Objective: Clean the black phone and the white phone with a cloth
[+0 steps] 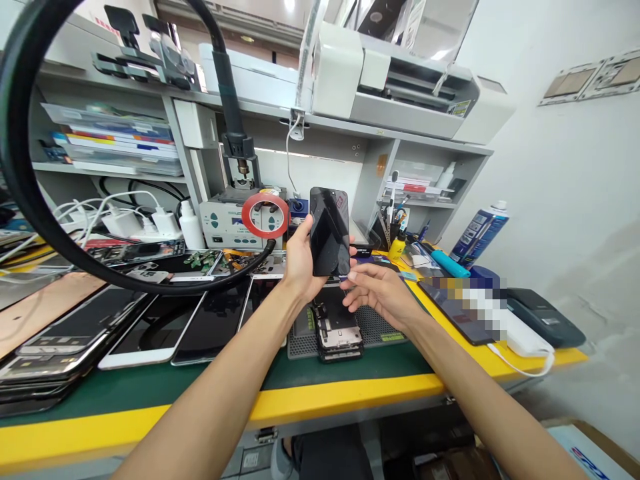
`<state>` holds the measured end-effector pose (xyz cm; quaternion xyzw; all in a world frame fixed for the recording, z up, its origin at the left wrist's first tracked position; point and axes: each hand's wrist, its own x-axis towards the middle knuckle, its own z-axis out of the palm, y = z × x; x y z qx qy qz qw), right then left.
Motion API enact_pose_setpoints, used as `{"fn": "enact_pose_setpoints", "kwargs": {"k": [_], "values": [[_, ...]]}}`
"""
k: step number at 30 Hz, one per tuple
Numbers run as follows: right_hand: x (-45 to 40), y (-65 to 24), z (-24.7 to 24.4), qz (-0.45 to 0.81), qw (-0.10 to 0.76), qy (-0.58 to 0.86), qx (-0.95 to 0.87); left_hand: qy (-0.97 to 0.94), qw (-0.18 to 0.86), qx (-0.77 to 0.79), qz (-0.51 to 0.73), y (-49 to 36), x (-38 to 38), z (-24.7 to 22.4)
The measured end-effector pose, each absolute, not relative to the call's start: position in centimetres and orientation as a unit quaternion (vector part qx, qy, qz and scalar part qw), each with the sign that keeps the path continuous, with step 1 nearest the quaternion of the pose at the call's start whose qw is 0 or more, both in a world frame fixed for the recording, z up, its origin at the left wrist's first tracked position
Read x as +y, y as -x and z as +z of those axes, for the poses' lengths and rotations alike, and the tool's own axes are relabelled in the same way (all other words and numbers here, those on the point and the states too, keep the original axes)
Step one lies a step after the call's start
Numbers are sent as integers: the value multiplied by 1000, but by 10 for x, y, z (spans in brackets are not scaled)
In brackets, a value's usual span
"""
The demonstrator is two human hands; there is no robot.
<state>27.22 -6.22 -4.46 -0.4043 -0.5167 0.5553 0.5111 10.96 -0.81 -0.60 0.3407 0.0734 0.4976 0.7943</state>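
The step in hand looks like holding up a dark phone (327, 247) and working at its bottom edge. It sits near the centre of the frame, nearly upright, glossy face toward the viewer, raised above a stack (340, 330) of 2 or more phone parts on a mat (387, 328) on the tabletop (135, 381). The left hand (300, 263) is closed round it, thumb along its left side, fingers passing behind with tips showing at the right side. The right hand (383, 293) is at the lower right corner, palm turned inward, fingers curled, thumb and forefinger close together; whether they pinch anything I cannot tell. Both forearms reach in from the bottom of the frame. The next move seems to call for a steady left grip and light, precise right fingers.
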Motion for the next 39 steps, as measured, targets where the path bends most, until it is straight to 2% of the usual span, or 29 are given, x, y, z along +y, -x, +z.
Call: {"fn": "enact_pose_setpoints", "kwargs": {"k": [27, 39], "values": [[-61, -271, -47, 568, 499, 413, -508, -353, 785, 99, 498, -109, -10, -3], [-61, -266, -47, 506, 512, 437, -539, -364, 778, 94, 503, -108, -9, -5]]}}
